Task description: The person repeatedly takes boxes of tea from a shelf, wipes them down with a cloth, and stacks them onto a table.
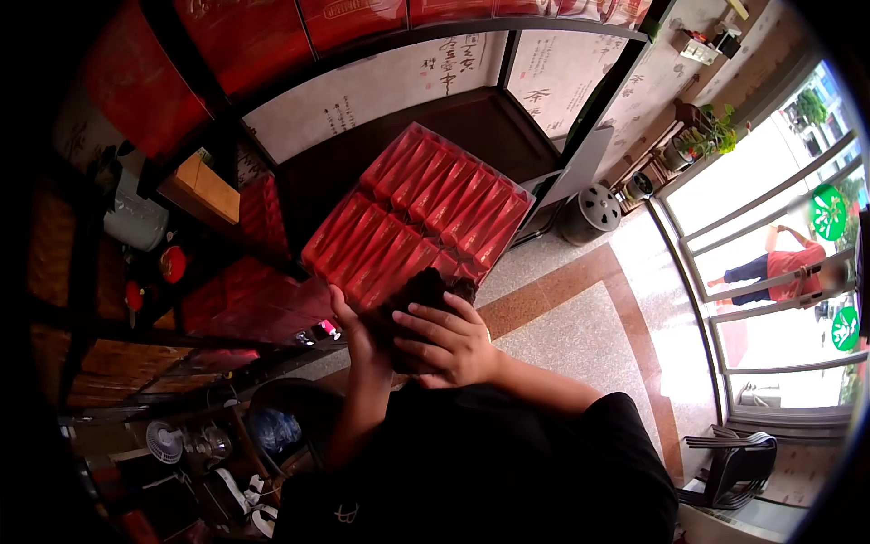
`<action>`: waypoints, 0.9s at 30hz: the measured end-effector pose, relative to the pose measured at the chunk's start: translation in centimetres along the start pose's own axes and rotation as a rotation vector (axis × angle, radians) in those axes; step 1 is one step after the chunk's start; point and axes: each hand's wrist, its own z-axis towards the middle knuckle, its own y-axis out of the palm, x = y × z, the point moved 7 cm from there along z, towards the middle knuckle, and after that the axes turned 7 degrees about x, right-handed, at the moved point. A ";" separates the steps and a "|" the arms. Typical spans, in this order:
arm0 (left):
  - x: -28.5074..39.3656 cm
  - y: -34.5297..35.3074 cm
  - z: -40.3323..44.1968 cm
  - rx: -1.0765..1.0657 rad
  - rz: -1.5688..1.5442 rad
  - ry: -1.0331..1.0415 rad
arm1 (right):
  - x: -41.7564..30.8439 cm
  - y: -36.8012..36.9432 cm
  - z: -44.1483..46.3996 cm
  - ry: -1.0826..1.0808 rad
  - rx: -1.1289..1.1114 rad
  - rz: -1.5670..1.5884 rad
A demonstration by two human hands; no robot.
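Note:
A clear-lidded box of red packets [419, 207], packed in two rows, is tilted in front of me. At its near left corner my left hand [358, 331] grips the edge, thumb up; its other fingers are hidden. My right hand [450, 344] presses a crumpled dark cloth [424, 288] against the near end of the box, fingers slightly apart over the cloth. The cloth covers part of the packets there and reaches across to the left hand.
Behind the box stands a dark wooden shelf [471, 122] with red boxes [358, 27] above. At left, more shelving holds a wooden box [201, 189] and a grey pot [136, 218]. A metal bin [594, 213], black chairs [739, 467] and glass doors [752, 363] are at right; a person is outside.

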 end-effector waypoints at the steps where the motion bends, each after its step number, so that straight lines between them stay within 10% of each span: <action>1: -0.5 1.2 -0.7 -0.071 -0.035 -0.128 | 0.0 0.0 -0.2 -0.051 0.079 -0.068; 11: -3.6 1.2 -2.9 -0.165 0.155 0.045 | 3.2 -1.7 0.4 -0.199 0.325 0.019; 18: -3.4 0.7 -3.2 -0.061 0.374 0.010 | 11.6 -3.6 -1.7 0.405 0.748 -0.219; 21: -5.0 -0.4 -1.6 -0.022 0.334 0.096 | 10.0 -0.1 -4.4 0.869 0.835 0.689; 27: -6.8 -1.3 -2.0 -0.277 0.513 0.143 | 6.9 0.3 -9.8 0.935 1.110 0.895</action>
